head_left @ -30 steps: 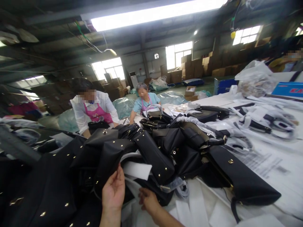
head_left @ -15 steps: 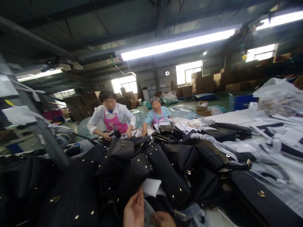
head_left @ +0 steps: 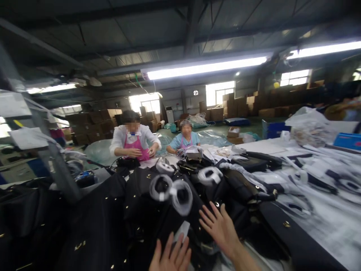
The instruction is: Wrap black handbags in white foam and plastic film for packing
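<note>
My left hand (head_left: 170, 256) is at the bottom middle with its fingers spread, holding nothing. To its right, my right hand (head_left: 221, 229) reaches over the pile with fingers apart, also holding nothing. Beyond them, several coils of clear-wrapped strap (head_left: 182, 197) show over the black bags (head_left: 138, 188); I cannot tell whether they rest on the bags or are in the air. A small white piece (head_left: 182, 230) lies just above my left fingertips. Gold-coloured fittings dot the bags.
Across the pile are a person in a pink apron (head_left: 136, 148) and another in a blue shirt (head_left: 169, 143). A metal post (head_left: 60, 169) rises at left. Plastic-wrapped parts (head_left: 307, 177) cover the right side. A clear bag of pieces (head_left: 308, 128) stands behind them.
My hands were close together, low in front of me; now they are apart with fingers spread. The strap coils newly appear over the bags. The co-worker in pink has raised their hands.
</note>
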### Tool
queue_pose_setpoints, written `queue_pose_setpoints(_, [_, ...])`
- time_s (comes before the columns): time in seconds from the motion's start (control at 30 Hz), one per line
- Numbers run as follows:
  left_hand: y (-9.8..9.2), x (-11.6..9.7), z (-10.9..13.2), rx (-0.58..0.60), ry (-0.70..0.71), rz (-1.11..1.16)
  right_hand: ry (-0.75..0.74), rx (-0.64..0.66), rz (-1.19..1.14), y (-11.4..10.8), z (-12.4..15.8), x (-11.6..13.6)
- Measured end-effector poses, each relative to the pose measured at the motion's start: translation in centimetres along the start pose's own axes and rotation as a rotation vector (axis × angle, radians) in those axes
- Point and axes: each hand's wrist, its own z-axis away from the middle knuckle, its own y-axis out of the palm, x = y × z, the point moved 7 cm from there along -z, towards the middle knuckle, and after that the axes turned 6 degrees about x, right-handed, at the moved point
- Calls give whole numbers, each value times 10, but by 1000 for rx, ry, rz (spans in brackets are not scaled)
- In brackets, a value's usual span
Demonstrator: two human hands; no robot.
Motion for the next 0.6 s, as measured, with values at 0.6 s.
queue_pose_setpoints(0.6, [-13,96,20,233,202,-1484,-65,-292,1697,-150,115,108])
